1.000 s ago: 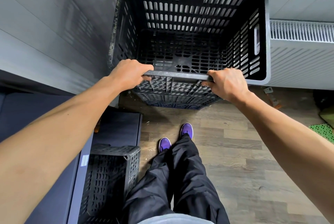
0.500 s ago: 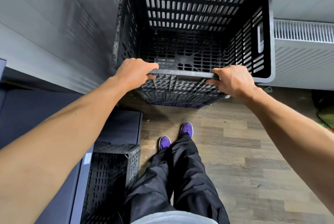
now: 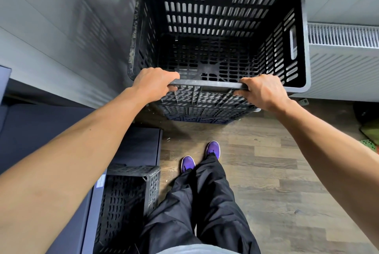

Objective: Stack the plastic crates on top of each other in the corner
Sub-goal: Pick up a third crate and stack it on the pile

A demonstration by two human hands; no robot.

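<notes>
A tall black slotted crate [image 3: 219,18] stands in the corner between two grey walls, on top of other crates whose sides show below it [image 3: 203,110]. My left hand [image 3: 152,82] grips the left part of its near rim. My right hand [image 3: 264,91] grips the right part of the same rim. The crate is empty inside. Another black crate [image 3: 127,198] sits on the floor at the lower left, beside my left leg.
A white radiator [image 3: 342,59] runs along the wall right of the stack. A dark blue cabinet or bench [image 3: 133,147] stands at the left. Wooden floor [image 3: 276,182] lies under my purple shoes [image 3: 187,163]. Something green [image 3: 369,145] lies at the right edge.
The top crate has shifted very slightly, with both hands staying on its near rim. The view has tilted a little.
</notes>
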